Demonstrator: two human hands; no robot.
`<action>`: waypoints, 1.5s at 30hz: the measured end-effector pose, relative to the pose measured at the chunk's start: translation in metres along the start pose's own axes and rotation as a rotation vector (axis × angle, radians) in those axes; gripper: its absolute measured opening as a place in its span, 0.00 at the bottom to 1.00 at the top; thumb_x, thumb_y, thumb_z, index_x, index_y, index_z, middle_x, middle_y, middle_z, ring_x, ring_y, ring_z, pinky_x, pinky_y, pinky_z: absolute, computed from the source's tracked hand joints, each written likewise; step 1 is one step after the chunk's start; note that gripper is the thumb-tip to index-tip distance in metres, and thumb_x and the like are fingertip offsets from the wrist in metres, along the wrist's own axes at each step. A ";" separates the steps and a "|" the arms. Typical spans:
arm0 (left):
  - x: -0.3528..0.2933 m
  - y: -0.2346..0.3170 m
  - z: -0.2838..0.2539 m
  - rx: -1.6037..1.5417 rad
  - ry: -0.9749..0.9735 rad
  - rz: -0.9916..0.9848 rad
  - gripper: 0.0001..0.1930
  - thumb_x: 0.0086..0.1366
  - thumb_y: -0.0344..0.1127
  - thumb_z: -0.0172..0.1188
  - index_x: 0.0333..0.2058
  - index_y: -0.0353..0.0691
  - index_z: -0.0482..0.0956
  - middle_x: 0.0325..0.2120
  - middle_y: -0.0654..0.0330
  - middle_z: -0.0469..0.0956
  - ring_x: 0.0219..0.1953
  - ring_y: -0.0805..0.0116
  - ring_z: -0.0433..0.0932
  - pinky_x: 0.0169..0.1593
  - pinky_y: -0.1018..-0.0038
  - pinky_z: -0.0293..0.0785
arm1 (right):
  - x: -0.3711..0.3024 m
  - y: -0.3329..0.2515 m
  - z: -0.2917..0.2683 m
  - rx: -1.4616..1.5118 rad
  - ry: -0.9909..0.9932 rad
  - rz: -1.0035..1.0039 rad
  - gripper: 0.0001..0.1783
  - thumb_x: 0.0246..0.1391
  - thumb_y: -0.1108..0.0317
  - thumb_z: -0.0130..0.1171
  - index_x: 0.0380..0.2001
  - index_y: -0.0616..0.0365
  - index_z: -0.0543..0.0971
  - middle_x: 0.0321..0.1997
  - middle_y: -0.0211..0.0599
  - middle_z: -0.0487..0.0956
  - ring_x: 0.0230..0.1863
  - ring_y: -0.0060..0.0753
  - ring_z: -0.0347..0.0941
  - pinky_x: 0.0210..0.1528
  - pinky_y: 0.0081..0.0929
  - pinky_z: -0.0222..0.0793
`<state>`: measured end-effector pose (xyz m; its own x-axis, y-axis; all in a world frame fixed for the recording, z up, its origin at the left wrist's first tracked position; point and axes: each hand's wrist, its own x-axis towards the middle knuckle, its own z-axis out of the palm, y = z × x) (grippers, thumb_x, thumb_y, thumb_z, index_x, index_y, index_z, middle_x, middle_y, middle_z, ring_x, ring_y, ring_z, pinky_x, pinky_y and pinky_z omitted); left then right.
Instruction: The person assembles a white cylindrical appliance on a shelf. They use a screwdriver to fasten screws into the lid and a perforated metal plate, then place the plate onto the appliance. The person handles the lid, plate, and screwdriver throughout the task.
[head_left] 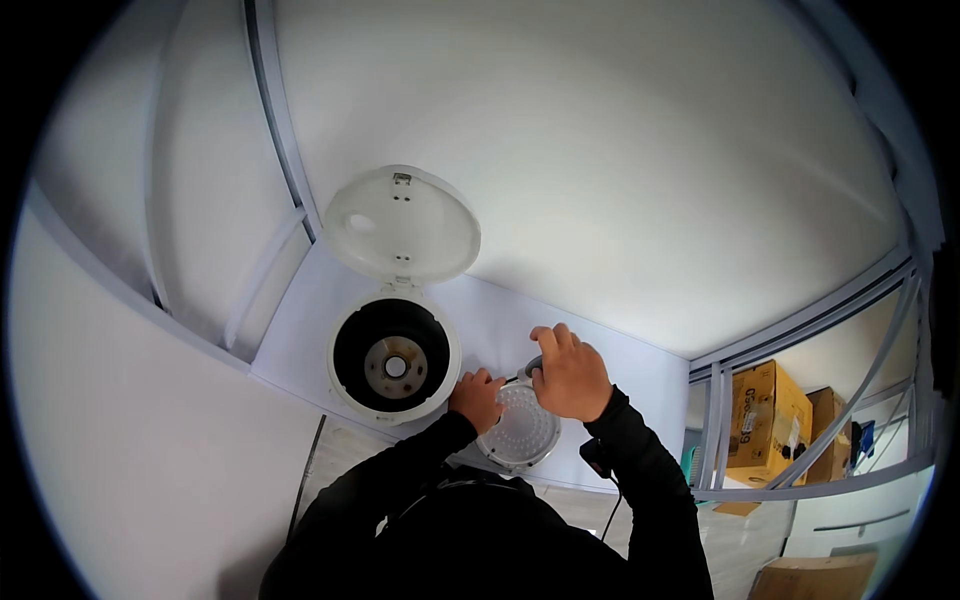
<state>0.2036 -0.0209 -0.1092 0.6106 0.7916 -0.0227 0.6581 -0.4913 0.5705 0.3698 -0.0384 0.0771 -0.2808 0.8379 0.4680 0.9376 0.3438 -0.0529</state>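
A white rice cooker (335,372) stands on the table with its lid (400,225) swung up. Its dark inside shows the heating plate (388,370), with no pot over it. To its right lies a round, pale, dimpled plate (522,428) with a clear rim, at the table's near edge. My left hand (476,402) is closed at the plate's left edge, fingers curled onto it. Above the plate's upper right side, my right hand (573,376) is closed round a dark grey piece (534,367); the hand hides most of it, so its kind cannot be made out.
The white table (640,370) backs onto a pale wall panel, with frame posts (272,110) at the left. Beyond the right-hand frame stand a yellow carton (768,425) and a brown carton (825,440). A small black box (596,458) with a cable hangs by my right wrist.
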 end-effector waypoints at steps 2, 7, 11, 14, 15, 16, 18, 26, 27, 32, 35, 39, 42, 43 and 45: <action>0.000 -0.001 0.001 -0.006 0.025 0.015 0.28 0.55 0.46 0.72 0.57 0.54 0.81 0.45 0.59 0.75 0.49 0.53 0.76 0.50 0.54 0.75 | 0.000 0.001 0.002 0.031 -0.054 -0.004 0.22 0.59 0.51 0.65 0.44 0.58 0.76 0.20 0.40 0.77 0.18 0.45 0.75 0.20 0.39 0.67; -0.005 -0.001 0.002 -0.025 0.064 0.020 0.29 0.55 0.46 0.72 0.57 0.55 0.80 0.46 0.59 0.75 0.50 0.53 0.75 0.51 0.52 0.73 | 0.007 -0.017 -0.013 -0.172 -0.439 0.274 0.21 0.55 0.60 0.67 0.46 0.59 0.73 0.28 0.44 0.78 0.24 0.48 0.77 0.24 0.40 0.70; -0.005 0.002 -0.004 -0.029 0.014 0.003 0.29 0.56 0.44 0.72 0.57 0.52 0.78 0.48 0.57 0.73 0.52 0.52 0.74 0.54 0.55 0.73 | 0.004 -0.009 -0.004 0.083 0.014 -0.049 0.22 0.56 0.50 0.67 0.36 0.56 0.73 0.20 0.39 0.76 0.18 0.43 0.76 0.18 0.39 0.67; -0.002 -0.001 0.000 -0.048 0.030 0.007 0.28 0.56 0.44 0.72 0.57 0.52 0.78 0.47 0.58 0.73 0.51 0.52 0.74 0.55 0.55 0.73 | -0.001 -0.011 -0.001 -0.100 -0.195 0.094 0.21 0.54 0.53 0.68 0.39 0.57 0.73 0.25 0.42 0.76 0.22 0.44 0.77 0.20 0.39 0.69; -0.003 -0.002 0.002 -0.035 0.020 -0.004 0.28 0.56 0.44 0.72 0.57 0.52 0.78 0.47 0.58 0.73 0.51 0.52 0.74 0.55 0.55 0.73 | -0.001 -0.013 -0.002 -0.132 -0.296 0.161 0.21 0.53 0.55 0.68 0.40 0.57 0.73 0.27 0.43 0.76 0.23 0.45 0.77 0.21 0.39 0.69; -0.002 0.000 -0.002 -0.022 0.015 -0.014 0.28 0.56 0.44 0.72 0.57 0.52 0.78 0.47 0.58 0.73 0.51 0.52 0.73 0.55 0.55 0.73 | 0.002 -0.014 -0.004 -0.165 -0.394 0.225 0.21 0.52 0.57 0.69 0.41 0.57 0.73 0.29 0.43 0.75 0.25 0.45 0.77 0.21 0.39 0.69; -0.001 0.002 -0.005 -0.018 0.006 -0.029 0.28 0.56 0.44 0.72 0.57 0.53 0.78 0.47 0.58 0.72 0.51 0.52 0.73 0.55 0.55 0.73 | 0.003 -0.017 -0.006 -0.165 -0.355 0.221 0.20 0.52 0.58 0.69 0.40 0.57 0.73 0.28 0.42 0.75 0.25 0.44 0.77 0.21 0.39 0.69; -0.002 0.001 -0.001 -0.029 -0.010 -0.029 0.28 0.56 0.44 0.72 0.57 0.55 0.78 0.48 0.57 0.72 0.53 0.52 0.72 0.55 0.55 0.73 | -0.002 -0.014 -0.001 -0.220 -0.386 0.261 0.18 0.52 0.57 0.67 0.39 0.56 0.74 0.30 0.43 0.76 0.24 0.44 0.78 0.17 0.38 0.65; -0.002 -0.001 0.001 -0.028 -0.008 -0.033 0.29 0.56 0.45 0.72 0.57 0.56 0.78 0.48 0.58 0.72 0.53 0.52 0.72 0.54 0.54 0.72 | -0.003 -0.016 -0.002 -0.222 -0.410 0.282 0.18 0.52 0.58 0.67 0.39 0.56 0.74 0.30 0.44 0.75 0.24 0.45 0.78 0.18 0.39 0.66; -0.002 -0.001 0.006 -0.015 0.009 -0.048 0.30 0.55 0.48 0.73 0.57 0.58 0.79 0.48 0.59 0.74 0.53 0.53 0.73 0.53 0.52 0.71 | -0.007 -0.019 -0.005 -0.064 -0.021 0.094 0.17 0.56 0.53 0.66 0.32 0.54 0.74 0.19 0.37 0.76 0.16 0.44 0.75 0.18 0.40 0.68; -0.001 0.005 -0.004 -0.020 -0.036 -0.051 0.30 0.56 0.45 0.72 0.58 0.55 0.78 0.49 0.57 0.72 0.53 0.52 0.72 0.55 0.56 0.73 | -0.008 -0.011 0.003 -0.047 0.005 0.071 0.20 0.57 0.49 0.66 0.31 0.55 0.75 0.17 0.36 0.76 0.15 0.42 0.75 0.18 0.40 0.69; 0.002 -0.006 0.006 -0.028 -0.001 -0.044 0.30 0.54 0.48 0.73 0.57 0.57 0.79 0.49 0.59 0.73 0.52 0.52 0.73 0.52 0.51 0.72 | 0.001 -0.021 -0.002 -0.199 -0.364 0.371 0.21 0.56 0.52 0.68 0.37 0.57 0.75 0.28 0.43 0.78 0.22 0.45 0.79 0.20 0.38 0.70; 0.001 -0.004 0.006 -0.026 -0.011 -0.046 0.30 0.54 0.49 0.73 0.57 0.58 0.79 0.49 0.58 0.73 0.52 0.52 0.73 0.52 0.51 0.72 | 0.002 -0.025 -0.005 -0.162 -0.371 0.343 0.21 0.55 0.52 0.68 0.39 0.57 0.75 0.31 0.44 0.79 0.24 0.45 0.80 0.21 0.39 0.71; 0.001 -0.004 0.006 -0.024 -0.010 -0.044 0.30 0.55 0.49 0.73 0.58 0.58 0.79 0.49 0.58 0.73 0.52 0.52 0.73 0.52 0.51 0.72 | 0.000 -0.025 -0.006 -0.136 -0.278 0.269 0.20 0.55 0.53 0.68 0.38 0.56 0.75 0.30 0.43 0.78 0.23 0.45 0.80 0.20 0.39 0.71; 0.001 -0.005 0.005 -0.019 -0.014 -0.045 0.30 0.55 0.49 0.73 0.58 0.58 0.79 0.49 0.58 0.73 0.53 0.52 0.73 0.52 0.51 0.72 | -0.003 -0.022 -0.003 -0.044 -0.136 0.151 0.19 0.55 0.53 0.68 0.37 0.55 0.75 0.29 0.43 0.78 0.23 0.44 0.79 0.20 0.40 0.71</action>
<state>0.2030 -0.0192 -0.1163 0.5873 0.8071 -0.0602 0.6766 -0.4488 0.5838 0.3504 -0.0494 0.0793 -0.1583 0.9291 0.3341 0.9784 0.1933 -0.0738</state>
